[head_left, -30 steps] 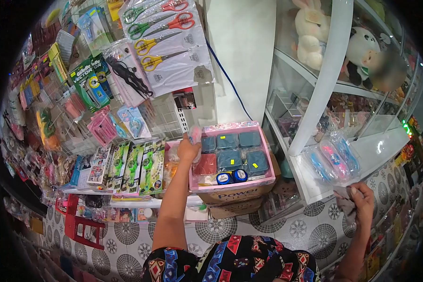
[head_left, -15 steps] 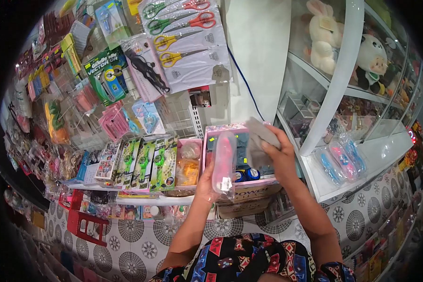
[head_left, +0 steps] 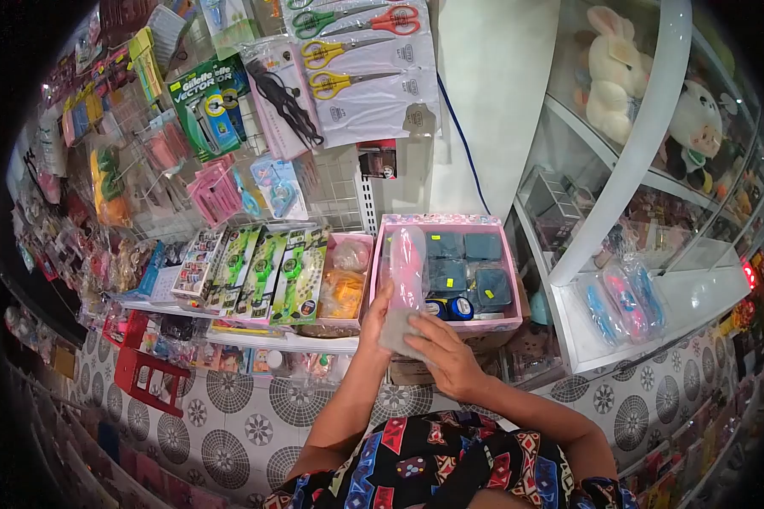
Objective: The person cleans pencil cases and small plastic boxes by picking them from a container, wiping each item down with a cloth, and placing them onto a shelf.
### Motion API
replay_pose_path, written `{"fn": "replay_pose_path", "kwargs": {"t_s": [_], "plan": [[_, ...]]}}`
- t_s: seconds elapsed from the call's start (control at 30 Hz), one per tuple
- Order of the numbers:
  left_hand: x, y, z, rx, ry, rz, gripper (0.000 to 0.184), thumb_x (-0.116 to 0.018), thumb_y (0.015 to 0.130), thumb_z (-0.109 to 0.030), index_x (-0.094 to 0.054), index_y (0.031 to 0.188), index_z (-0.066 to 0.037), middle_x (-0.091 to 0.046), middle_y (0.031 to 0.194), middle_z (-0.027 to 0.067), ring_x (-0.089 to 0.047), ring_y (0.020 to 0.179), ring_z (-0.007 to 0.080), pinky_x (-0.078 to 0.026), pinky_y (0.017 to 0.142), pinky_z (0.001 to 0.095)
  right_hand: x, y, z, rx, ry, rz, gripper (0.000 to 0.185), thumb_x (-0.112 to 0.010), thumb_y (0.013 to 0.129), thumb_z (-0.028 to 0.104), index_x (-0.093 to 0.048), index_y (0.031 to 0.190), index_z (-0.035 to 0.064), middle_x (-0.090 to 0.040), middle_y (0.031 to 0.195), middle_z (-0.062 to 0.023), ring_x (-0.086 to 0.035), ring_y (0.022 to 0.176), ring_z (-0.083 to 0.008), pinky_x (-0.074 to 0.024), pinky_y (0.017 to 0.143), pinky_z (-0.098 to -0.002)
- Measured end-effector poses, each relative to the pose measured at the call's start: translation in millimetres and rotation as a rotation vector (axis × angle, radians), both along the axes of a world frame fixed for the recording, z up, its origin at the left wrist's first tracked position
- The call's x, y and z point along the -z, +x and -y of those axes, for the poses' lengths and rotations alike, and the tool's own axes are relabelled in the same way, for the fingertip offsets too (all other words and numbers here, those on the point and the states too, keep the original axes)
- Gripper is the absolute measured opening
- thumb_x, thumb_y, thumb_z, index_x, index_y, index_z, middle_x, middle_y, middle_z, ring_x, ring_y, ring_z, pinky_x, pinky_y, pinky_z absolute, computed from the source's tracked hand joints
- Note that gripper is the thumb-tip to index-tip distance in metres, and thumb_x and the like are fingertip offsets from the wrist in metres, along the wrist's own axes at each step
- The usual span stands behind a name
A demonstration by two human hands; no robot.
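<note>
My left hand (head_left: 375, 327) grips a long, clear-wrapped case (head_left: 408, 259) with something pink inside; I cannot make out exactly what it is. It is held upright over the left part of a pink box (head_left: 512, 293). In my right hand (head_left: 450, 356) is a folded grey cloth (head_left: 405, 332), pressed against the lower end of the case. Several dark blue-grey packets (head_left: 492, 288) with yellow stickers lie in the box, beside blue round containers (head_left: 460, 308).
Green toy watch packs (head_left: 297, 276) and a smaller pink box (head_left: 345, 254) stand on the shelf at left. Scissors (head_left: 339, 83) hang above. A glass cabinet (head_left: 603, 182) rises at right, with wrapped cases (head_left: 624, 299) on its ledge. A red plastic frame (head_left: 148, 382) is below left.
My right hand has brought the grey cloth down and left, from above the pink box onto the lower end of the wrapped case. The camera view has shifted a little.
</note>
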State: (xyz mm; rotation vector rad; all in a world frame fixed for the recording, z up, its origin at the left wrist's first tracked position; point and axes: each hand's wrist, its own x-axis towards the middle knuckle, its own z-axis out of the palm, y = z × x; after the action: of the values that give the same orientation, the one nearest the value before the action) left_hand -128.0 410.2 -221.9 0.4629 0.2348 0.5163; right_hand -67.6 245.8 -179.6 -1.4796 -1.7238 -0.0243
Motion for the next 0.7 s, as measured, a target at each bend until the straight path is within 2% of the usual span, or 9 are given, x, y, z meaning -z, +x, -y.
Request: {"fn": "replay_pose_path", "kwargs": {"t_s": [0.13, 0.17, 0.3, 0.33, 0.43, 0.47, 0.57, 0.6, 0.7], "plan": [[-13, 4, 7, -0.028, 0.099, -0.032, 0.038, -0.054, 0.091, -0.03, -0.05, 0.12, -0.006, -0.06, 0.097, 0.0052, -0.059, 0.085, 0.0162, -0.05, 0.074, 0.0318, 0, 25, 25, -0.093, -0.175, 0.019, 0.038, -0.05, 0.071, -0.004, -0.059, 0.108, 0.0019, -0.051, 0.123, -0.0171, -0.049, 0.114, -0.0345, -0.0388, 0.098, -0.0405], [-14, 4, 11, -0.053, 0.141, -0.017, 0.038, -0.054, 0.091, -0.03, -0.05, 0.121, -0.006, -0.061, 0.097, 0.0053, -0.059, 0.086, 0.0161, -0.05, 0.074, 0.0315, -3, 38, 30, -0.056, -0.094, -0.065, 0.038, -0.049, 0.07, -0.005, -0.059, 0.106, 0.0019, -0.052, 0.121, -0.0162, -0.051, 0.111, -0.0325, -0.0403, 0.096, -0.0385], [-22, -3, 36, -0.052, 0.421, -0.004, 0.052, -0.052, 0.092, -0.023, -0.035, 0.137, -0.003, -0.054, 0.12, 0.0063, -0.055, 0.102, 0.0131, -0.046, 0.086, 0.0289, -43, 67, 32, 0.111, 0.154, -0.469, 0.039, -0.046, 0.069, -0.009, -0.06, 0.103, 0.0025, -0.055, 0.117, -0.0119, -0.055, 0.104, -0.0227, -0.0426, 0.09, -0.0298], [-23, -5, 43, -0.034, 0.401, -0.054, 0.06, -0.053, 0.091, -0.019, -0.026, 0.142, -0.003, -0.047, 0.13, 0.0076, -0.049, 0.112, 0.0142, -0.041, 0.095, 0.03, -54, 66, 32, 0.156, 0.2, -0.582, 0.039, -0.045, 0.068, -0.009, -0.06, 0.102, 0.0028, -0.055, 0.117, -0.0108, -0.055, 0.104, -0.0198, -0.0424, 0.089, -0.0275], [-26, -3, 56, -0.091, 0.594, 0.052, 0.064, -0.057, 0.089, -0.02, -0.024, 0.143, -0.007, -0.046, 0.131, 0.0098, -0.049, 0.115, 0.0185, -0.044, 0.094, 0.0328, -51, 53, 29, 0.152, 0.157, -0.833, 0.037, -0.048, 0.069, -0.008, -0.06, 0.103, 0.002, -0.054, 0.116, -0.0072, -0.053, 0.103, -0.0146, -0.0411, 0.089, -0.0246], [-29, -5, 59, -0.083, 0.6, 0.056, 0.069, -0.059, 0.086, -0.016, -0.022, 0.144, -0.007, -0.042, 0.135, 0.0102, -0.045, 0.121, 0.0194, -0.038, 0.099, 0.0332, -41, 49, 27, 0.163, 0.084, -0.933, 0.039, -0.058, 0.072, -0.003, -0.055, 0.111, 0.0007, -0.052, 0.116, -0.0078, -0.052, 0.101, -0.0144, -0.041, 0.088, -0.025], [-18, -11, 68, -0.096, 0.663, 0.026, 0.071, -0.06, 0.085, -0.007, -0.02, 0.143, -0.005, -0.037, 0.138, 0.0107, -0.04, 0.124, 0.0183, -0.033, 0.103, 0.0333, -24, 39, 16, 0.184, 0.073, -0.81, 0.052, -0.07, 0.074, 0.007, -0.047, 0.12, 0.0004, -0.051, 0.116, -0.0098, -0.051, 0.102, -0.0157, -0.0407, 0.09, -0.0273], [-19, -12, 71, -0.091, 0.716, 0.015, 0.072, -0.061, 0.085, -0.009, -0.019, 0.143, -0.005, -0.036, 0.139, 0.0106, -0.038, 0.126, 0.0192, -0.032, 0.103, 0.0336, -26, 38, 13, 0.152, 0.08, -0.763, 0.064, -0.076, 0.073, 0.016, -0.042, 0.125, 0.0005, -0.051, 0.117, -0.0115, -0.05, 0.106, -0.0171, -0.0397, 0.092, -0.0298], [-22, -17, 81, -0.085, 0.83, -0.02, 0.072, -0.061, 0.084, -0.014, -0.019, 0.143, -0.005, -0.033, 0.14, 0.0104, -0.035, 0.128, 0.021, -0.029, 0.105, 0.0342, -34, 30, 11, 0.166, 0.037, -0.858, 0.064, -0.075, 0.074, 0.017, -0.042, 0.126, 0.0005, -0.051, 0.117, -0.0114, -0.048, 0.109, -0.0185, -0.0385, 0.094, -0.0314]]}}
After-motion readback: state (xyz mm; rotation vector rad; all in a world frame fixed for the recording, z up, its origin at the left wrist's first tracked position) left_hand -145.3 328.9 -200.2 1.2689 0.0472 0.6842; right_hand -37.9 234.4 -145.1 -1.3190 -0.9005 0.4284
